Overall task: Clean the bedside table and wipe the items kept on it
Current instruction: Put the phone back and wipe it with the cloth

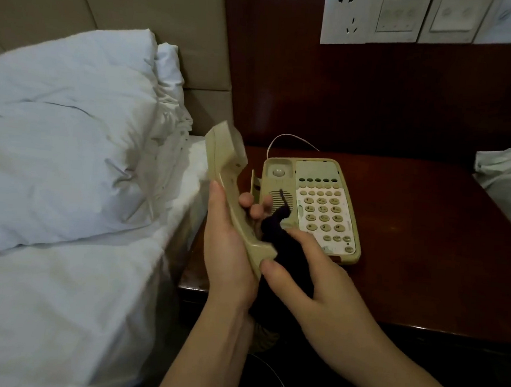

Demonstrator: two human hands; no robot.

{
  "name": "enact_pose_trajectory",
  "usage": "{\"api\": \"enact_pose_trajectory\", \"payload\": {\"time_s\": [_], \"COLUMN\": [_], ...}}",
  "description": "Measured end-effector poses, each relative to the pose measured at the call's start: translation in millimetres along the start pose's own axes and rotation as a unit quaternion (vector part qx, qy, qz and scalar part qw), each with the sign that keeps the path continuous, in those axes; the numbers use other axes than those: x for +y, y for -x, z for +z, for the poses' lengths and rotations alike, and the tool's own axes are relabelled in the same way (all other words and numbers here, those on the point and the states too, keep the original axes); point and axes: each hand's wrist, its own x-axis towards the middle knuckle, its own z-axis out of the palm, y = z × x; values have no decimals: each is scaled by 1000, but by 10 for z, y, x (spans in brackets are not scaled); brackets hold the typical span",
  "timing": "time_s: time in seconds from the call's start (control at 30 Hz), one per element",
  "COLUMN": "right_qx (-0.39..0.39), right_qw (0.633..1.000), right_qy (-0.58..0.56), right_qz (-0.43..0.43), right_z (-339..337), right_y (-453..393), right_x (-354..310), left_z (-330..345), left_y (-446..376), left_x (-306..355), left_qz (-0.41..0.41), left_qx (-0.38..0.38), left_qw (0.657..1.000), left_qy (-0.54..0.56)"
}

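Handset (pixel 228 191) up off its cradle, gripped in the left hand (pixel 229 246), thumb along the back edge and fingers curled round the inner face. It stands nearly upright, earpiece end high, just left of the phone base (pixel 310 206). One handset, one base. The right hand (pixel 312 276) is right against the lower end of the handset, thumb touching the mouthpiece end and fingers bunched round a dark cloth (pixel 286 250). One cloth only, and a corner of it pokes up in front of the base's speaker grille.

The base sits flat on the dark wooden worktop (pixel 426 235), toward its left rear side, keypad facing up, one thin pale cord (pixel 285 141) looping out from behind it. The cradle lies bare.

Left of the worktop is the bed (pixel 59 300) under white linen, with one big white pillow (pixel 65 125) against the padded headboard (pixel 176 15). On the wood panel above, four white wall plates in a row (pixel 423 20): one socket, then three switch panels, the last cut off by the edge. Another bit of white bedding (pixel 508 187) shows at the right edge.
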Motion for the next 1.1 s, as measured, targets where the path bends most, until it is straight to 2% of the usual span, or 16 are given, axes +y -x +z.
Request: {"api": "enact_pose_trajectory", "payload": {"time_s": [0.1, 0.17, 0.23, 0.37, 0.43, 0.5, 0.57, 0.67, 0.8, 0.87, 0.97, 1.1], "right_qx": [44, 46, 6, -80, -58, -4, 44, 85, 106, 115, 125, 144], "right_qw": [999, 995, 982, 967, 960, 955, 962, 966, 975, 975, 978, 979], "right_qy": [1, -93, -185, -235, -263, -277, -246, -210, -151, -137, -92, -60], "right_qz": [-11, 14, 37, 55, 80, 107, 113, 128, 127, 129, 136, 127], "right_z": [0, -5, -40, -80, -62, -39, -23, -55, -259, -381, -540, -640], "right_y": [-83, -127, -102, 27, -2, -98, -191, -224, -162, -138, -119, -123], "right_x": [-23, -16, -36, -82, -88, -56, -13, 17, 1, -26, -53, -65], "left_z": [52, 112, 122, 94, 109, 115, 130, 118, -51, -148, -291, -400], "left_y": [67, 104, 98, 63, 82, 117, 152, 111, -39, -64, -120, -252], "left_x": [-45, -15, 29, 165, 165, 70, 16, 99, 426, 560, 617, 524], "left_qz": [-12, -32, -32, -54, -62, -75, -82, -41, 106, 112, 95, 69], "left_qx": [-14, -16, -32, -51, -74, -109, -118, -98, -4, 19, 50, 43], "left_qw": [1000, 999, 999, 996, 993, 990, 990, 993, 984, 972, 920, 890], "left_qy": [-12, -10, -17, 51, 66, 51, 11, -44, -143, -207, -376, -449]}}
